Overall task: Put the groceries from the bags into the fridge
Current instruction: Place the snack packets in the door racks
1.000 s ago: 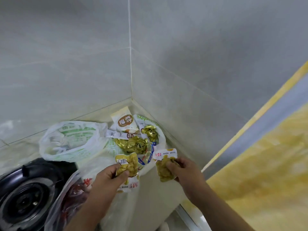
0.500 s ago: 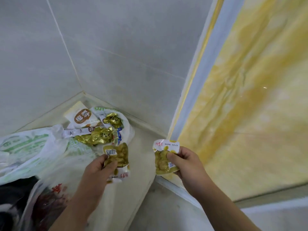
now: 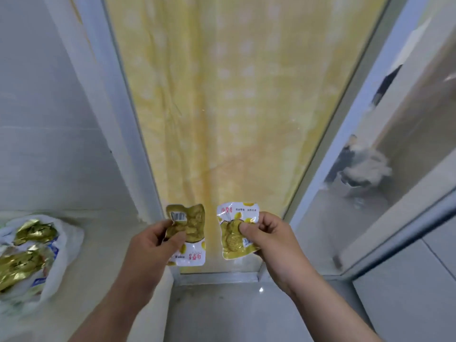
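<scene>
My left hand (image 3: 154,240) grips a small vacuum-sealed snack packet (image 3: 190,233), yellow-green with a barcode at its top and a white end below. My right hand (image 3: 271,240) pinches a second, matching snack packet (image 3: 234,240) with a white printed top. Both packets are held side by side, apart from each other, at chest height in front of a glass door. A white plastic grocery bag (image 3: 59,262) lies on the counter at the far left, with gold foil packets (image 3: 32,233) showing inside. No fridge is in view.
A glass door panel with a yellow patterned curtain (image 3: 234,107) behind it fills the middle, in a pale frame (image 3: 138,144). Tiled wall (image 3: 44,132) stands at the left. A second glass panel (image 3: 382,181) angles off at the right. Grey floor (image 3: 222,312) lies below.
The view has swung right, away from the counter corner and the bags, toward the glass door. Both hands have carried their packets off the counter and now hold them side by side.
</scene>
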